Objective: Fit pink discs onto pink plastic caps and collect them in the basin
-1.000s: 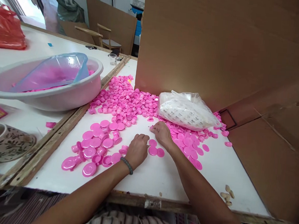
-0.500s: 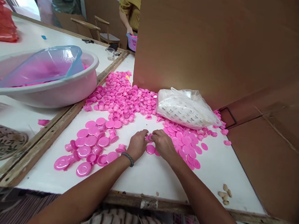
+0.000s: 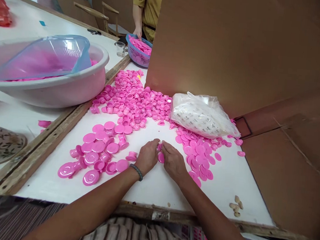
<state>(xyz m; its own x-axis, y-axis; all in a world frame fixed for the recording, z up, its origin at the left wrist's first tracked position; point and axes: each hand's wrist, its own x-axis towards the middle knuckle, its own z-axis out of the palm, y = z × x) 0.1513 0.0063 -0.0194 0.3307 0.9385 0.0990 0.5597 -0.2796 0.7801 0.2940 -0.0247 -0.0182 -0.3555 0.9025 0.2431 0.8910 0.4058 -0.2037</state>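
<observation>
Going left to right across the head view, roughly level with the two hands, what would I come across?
Floral mug, wooden strip, loose pink pieces, left hand, right hand, flat pink discs, cardboard panel.

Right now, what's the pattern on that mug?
Dark leafy sprigs on a pale mug, cut off at the left edge of the head view.

Left hand and right hand hold a pink piece over a white table.
</observation>
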